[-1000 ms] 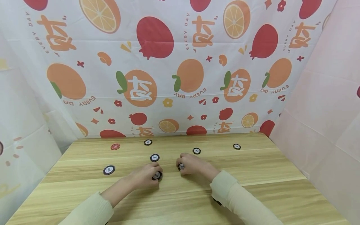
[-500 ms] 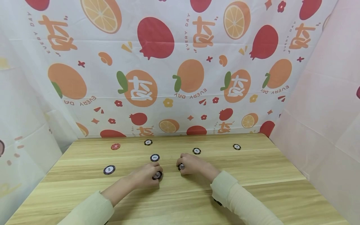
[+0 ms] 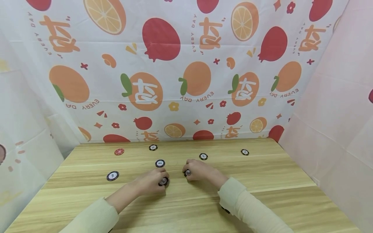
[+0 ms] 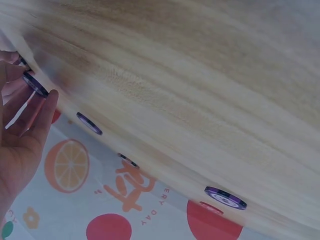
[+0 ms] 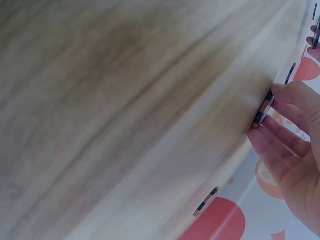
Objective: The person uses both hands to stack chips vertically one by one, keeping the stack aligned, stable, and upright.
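My left hand pinches a dark poker chip with a pale centre between thumb and fingers, at the middle of the wooden table. In the left wrist view this chip appears edge-on, held by the fingertips. To the right of it, my right hand grips another black poker chip, its rim partly hidden by the fingers. The right wrist view shows that chip between thumb and fingertips, close to the tabletop. A gap separates the two hands.
Beyond my left hand lies a dark chip, with another chip farther back. A red chip and a larger-looking dark chip lie to the left. Toward the right are two black chips. A fruit-print curtain borders the table's back.
My left hand and its chip have shifted very slightly to the right. My right hand and the chips lying on the table have stayed in place.
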`<state>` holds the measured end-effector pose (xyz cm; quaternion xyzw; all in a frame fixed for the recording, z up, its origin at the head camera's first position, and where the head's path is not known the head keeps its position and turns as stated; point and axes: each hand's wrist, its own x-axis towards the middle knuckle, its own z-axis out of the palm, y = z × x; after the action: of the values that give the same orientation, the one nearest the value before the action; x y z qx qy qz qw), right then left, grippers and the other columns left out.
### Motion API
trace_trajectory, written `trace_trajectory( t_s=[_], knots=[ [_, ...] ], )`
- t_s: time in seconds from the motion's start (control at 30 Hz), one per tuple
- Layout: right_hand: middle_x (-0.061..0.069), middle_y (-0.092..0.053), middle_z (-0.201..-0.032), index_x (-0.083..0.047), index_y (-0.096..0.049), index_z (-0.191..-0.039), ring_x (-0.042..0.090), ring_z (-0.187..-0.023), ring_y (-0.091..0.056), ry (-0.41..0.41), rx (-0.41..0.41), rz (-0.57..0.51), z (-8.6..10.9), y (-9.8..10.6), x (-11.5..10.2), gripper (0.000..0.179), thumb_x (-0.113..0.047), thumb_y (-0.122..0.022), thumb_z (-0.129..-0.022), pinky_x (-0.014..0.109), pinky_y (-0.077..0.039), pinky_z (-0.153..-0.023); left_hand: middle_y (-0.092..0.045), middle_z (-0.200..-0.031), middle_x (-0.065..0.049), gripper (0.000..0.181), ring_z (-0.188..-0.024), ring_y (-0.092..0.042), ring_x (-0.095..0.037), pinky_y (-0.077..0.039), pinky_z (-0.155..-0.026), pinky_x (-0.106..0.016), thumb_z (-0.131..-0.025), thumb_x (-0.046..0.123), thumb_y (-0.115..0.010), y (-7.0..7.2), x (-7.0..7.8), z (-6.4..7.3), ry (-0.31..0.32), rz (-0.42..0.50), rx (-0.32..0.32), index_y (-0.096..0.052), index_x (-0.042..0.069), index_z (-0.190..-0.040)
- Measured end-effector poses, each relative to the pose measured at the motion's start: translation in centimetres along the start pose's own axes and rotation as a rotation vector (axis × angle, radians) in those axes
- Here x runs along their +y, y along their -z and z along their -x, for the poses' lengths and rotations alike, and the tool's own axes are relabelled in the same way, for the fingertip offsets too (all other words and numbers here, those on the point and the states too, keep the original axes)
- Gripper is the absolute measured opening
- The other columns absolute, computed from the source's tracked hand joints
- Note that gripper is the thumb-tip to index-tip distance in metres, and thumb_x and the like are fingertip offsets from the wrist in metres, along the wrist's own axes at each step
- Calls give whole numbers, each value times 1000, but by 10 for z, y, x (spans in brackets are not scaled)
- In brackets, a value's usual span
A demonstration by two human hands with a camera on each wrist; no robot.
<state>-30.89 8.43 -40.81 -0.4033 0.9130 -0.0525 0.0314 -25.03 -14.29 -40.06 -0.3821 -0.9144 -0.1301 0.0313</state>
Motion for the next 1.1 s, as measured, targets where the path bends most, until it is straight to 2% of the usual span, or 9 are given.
trace_trajectory(
  t_s=[0.33, 0.67, 0.97, 1.1],
  knots=[
    [-4, -53, -91, -12, -69, -105, 6, -80, -50, 16, 8, -4, 6, 0, -1, 27, -13, -66, -78, 19, -42, -73, -54, -93, -4, 26, -83, -57, -20, -48, -69, -31, -72, 10, -66, -1, 5, -1, 10, 7, -11, -63, 2, -97],
    [-2, -55, -98, -11, -68, -107, 8, -89, -52, 27, 23, 8, 11, -1, -2, 27, -12, -64, -80, 19, -42, -78, -54, -90, -6, 26, -79, -55, -19, -48, -65, -32, -70, 8, -64, -2, 10, 0, -30, 14, 37, -63, 0, -94],
    [-3, -55, -100, -12, -67, -108, 8, -92, -51, 22, 27, 1, 11, -3, -1, 28, -14, -65, -81, 19, -42, -79, -53, -92, -5, 26, -80, -54, -17, -47, -66, -30, -71, 7, -63, 1, 11, -4, 6, 23, -13, -63, -1, -96],
    [-3, -54, -101, -12, -67, -109, 8, -92, -50, 19, 20, -7, 11, -4, -1, 28, -15, -64, -80, 19, -41, -79, -53, -91, -4, 24, -80, -54, -16, -47, -66, -29, -71, 8, -64, 1, 12, -6, 6, 23, -14, -63, 1, -94]
  ],
)
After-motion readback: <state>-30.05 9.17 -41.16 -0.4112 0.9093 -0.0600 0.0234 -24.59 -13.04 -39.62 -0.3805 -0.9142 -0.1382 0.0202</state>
